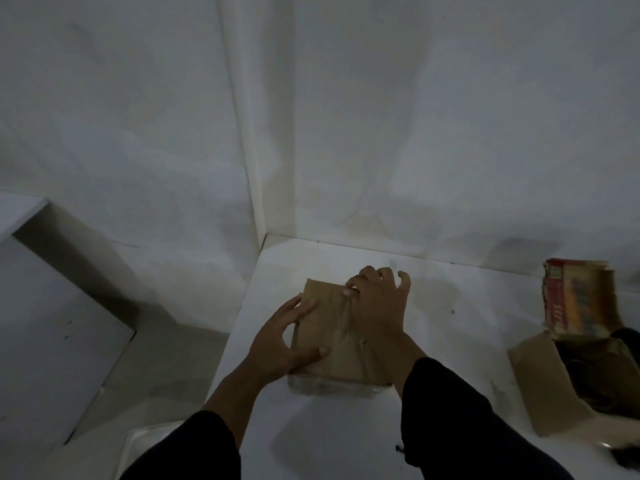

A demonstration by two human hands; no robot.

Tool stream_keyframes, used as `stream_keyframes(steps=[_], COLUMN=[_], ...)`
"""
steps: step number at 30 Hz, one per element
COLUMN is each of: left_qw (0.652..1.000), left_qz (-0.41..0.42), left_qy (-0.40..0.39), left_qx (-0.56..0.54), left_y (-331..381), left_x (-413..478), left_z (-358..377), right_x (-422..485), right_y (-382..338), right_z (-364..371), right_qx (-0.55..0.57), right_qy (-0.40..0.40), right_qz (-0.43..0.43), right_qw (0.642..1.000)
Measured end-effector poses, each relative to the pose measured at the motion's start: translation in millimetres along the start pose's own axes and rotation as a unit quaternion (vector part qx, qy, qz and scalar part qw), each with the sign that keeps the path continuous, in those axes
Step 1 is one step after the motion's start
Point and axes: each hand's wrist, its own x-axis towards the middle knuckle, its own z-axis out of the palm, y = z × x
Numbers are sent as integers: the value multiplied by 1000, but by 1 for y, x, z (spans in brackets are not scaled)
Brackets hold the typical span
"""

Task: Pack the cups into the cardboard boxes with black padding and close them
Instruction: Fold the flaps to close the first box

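A small brown cardboard box (329,327) with its flaps folded shut sits on the white counter (450,327). My left hand (282,336) lies on the box's left side, fingers spread over the top flap and thumb along the near edge. My right hand (379,299) presses on the far right of the top, its fingers bent over the flap seam. A second cardboard box (540,382) stands open at the right edge, with dark padding (602,379) inside. No cup is visible.
The open box's printed red and yellow flap (578,299) sticks up at the right. White walls meet in a corner behind the counter. A lower white surface (45,327) lies to the left, across a gap.
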Motion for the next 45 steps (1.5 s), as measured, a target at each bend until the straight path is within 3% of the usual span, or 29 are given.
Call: stream_keyframes(steps=[7, 11, 30, 42, 45], left_qw=[1000, 1000, 1000, 990, 993], left_qz=[-4, 0, -24, -48, -53], left_qy=[1, 5, -1, -75, -63], left_qx=[1, -10, 3, 110, 85], left_y=[-2, -2, 2, 19, 24], left_x=[2, 0, -4, -11, -17], left_z=[2, 1, 2, 1, 7], right_x=[17, 26, 0, -30, -47], right_y=[7, 9, 12, 2, -1], right_z=[-7, -12, -17, -31, -37], right_qx=[76, 91, -21, 39, 127], right_qy=[-203, -241, -290, -285, -267], right_qz=[5, 17, -40, 76, 166], right_qw=[976, 966, 956, 955, 941])
